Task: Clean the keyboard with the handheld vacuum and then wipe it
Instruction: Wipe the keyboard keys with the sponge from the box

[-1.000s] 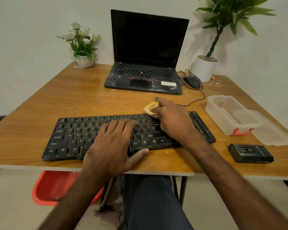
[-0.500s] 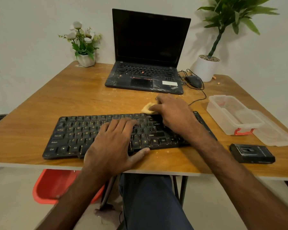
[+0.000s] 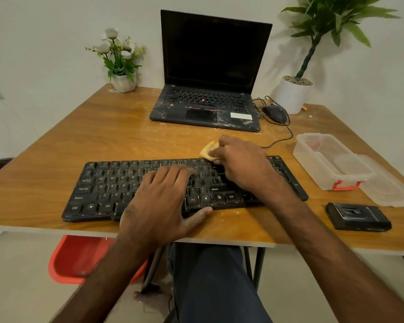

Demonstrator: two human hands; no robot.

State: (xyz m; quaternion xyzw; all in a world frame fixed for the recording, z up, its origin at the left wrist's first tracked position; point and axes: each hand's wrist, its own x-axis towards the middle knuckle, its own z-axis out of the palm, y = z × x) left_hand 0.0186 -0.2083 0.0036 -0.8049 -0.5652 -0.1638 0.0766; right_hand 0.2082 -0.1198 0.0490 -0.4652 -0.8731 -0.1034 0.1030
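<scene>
A dusty black keyboard lies across the near part of the wooden table. My left hand rests flat on its middle keys, fingers spread, thumb at the front edge. My right hand holds a small yellow cloth against the keyboard's top edge, right of centre; most of the cloth is hidden under the fingers. A black handheld vacuum lies on the table to the right of the keyboard, untouched.
An open black laptop stands behind, with a wired mouse beside it. A clear plastic box and its lid sit at right. Two potted plants stand at the back corners. Crumbs dot the table.
My right hand with the cloth has slid a little to the left and toward the top edge of the keyboard. My left hand has stayed in place.
</scene>
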